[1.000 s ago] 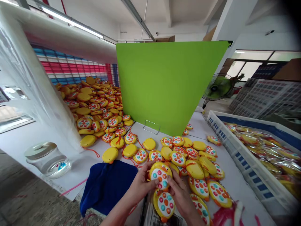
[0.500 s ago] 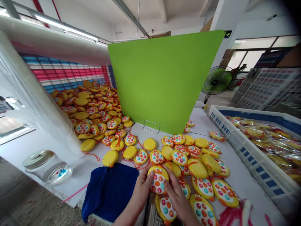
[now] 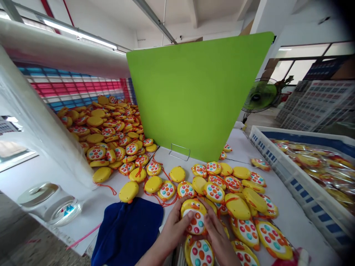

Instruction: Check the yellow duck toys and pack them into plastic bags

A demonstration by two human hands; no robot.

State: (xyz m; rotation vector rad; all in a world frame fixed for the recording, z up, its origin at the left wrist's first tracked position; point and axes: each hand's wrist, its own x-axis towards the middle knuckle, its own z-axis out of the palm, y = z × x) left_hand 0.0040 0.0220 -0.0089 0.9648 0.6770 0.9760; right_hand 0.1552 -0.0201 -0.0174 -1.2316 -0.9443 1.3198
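Between both hands I hold a yellow duck-shaped button toy [image 3: 197, 221], its white front with coloured buttons facing me. My left hand [image 3: 177, 221] is closed round its left side, the thumb lying on the buttons. My right hand [image 3: 215, 227] grips the right edge. Just below the held one lies another duck toy [image 3: 200, 254], button side up. More of the same toys lie close by on the white table, among them a face-down yellow one [image 3: 237, 206] to the right. A dark blue cloth [image 3: 130, 229] spreads left of my left forearm.
A large pile of duck toys [image 3: 111, 129] fills the back left. An upright green board [image 3: 194, 99] stands behind the loose toys. On the right is a white crate [image 3: 291, 188] with toys in clear bags. A lidded clear jar [image 3: 52, 207] stands at left.
My hands and the held toy have shifted slightly right and down in view. The left thumb has moved further onto the buttons. The whole scene has also shifted a little with my head.
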